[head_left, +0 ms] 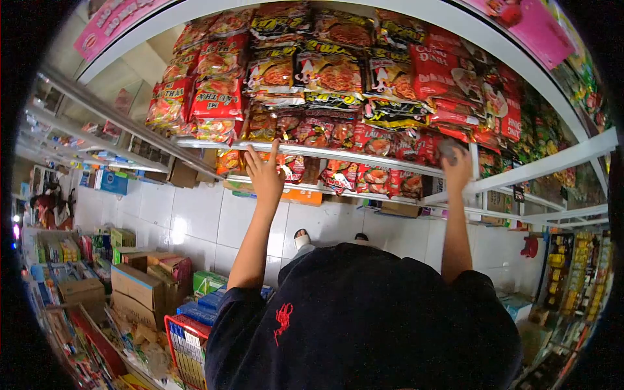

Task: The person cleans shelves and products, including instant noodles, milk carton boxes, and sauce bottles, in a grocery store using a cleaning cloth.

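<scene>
Grey wad [450, 149], maybe a rag, sits clutched in the right grip [458, 171] by the white shelf rail [351, 156]; left grip [265, 175] spread, holding nothing. Probably wiping; next stroke calls for dodging noodle packets [330, 70].

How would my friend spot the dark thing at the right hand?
Find the white rail running below the stacked noodle packets. Follow it rightward to the right hand. In that hand is a blurry dark-grey lump, plain, unlike the brightly printed packets.
</scene>
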{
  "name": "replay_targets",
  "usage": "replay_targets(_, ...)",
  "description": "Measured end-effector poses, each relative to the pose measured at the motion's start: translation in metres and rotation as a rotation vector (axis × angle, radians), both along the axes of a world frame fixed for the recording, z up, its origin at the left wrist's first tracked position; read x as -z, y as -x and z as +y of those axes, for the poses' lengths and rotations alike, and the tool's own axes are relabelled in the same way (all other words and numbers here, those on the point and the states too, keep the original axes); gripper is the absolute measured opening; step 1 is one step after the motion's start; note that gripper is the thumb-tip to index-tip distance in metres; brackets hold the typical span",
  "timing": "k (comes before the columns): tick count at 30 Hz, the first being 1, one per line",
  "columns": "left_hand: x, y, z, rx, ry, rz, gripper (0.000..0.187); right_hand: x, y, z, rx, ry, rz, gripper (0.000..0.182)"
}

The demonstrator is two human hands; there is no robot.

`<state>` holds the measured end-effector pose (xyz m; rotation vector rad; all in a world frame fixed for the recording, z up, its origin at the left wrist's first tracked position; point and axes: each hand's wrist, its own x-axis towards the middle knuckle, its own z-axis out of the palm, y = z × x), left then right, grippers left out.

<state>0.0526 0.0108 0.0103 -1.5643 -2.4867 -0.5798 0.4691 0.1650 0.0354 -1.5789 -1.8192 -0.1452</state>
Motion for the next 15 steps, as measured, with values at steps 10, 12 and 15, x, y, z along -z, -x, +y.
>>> replay_targets(10,-0.027,0.005,-0.001,0.034,0.364,-0.150,0.082,-0.005,-0.014,-0.003,-0.148,0.100,0.074,0.032)
replay_targets(12,-0.030,0.003,-0.001,0.001,0.416,-0.106,0.081,-0.010,-0.013,-0.003,0.049,0.144,-0.012,0.032)
replay_targets(15,-0.042,-0.002,-0.003,0.011,0.476,-0.126,0.077,-0.009,0.034,-0.015,-0.023,0.112,-0.097,0.032)
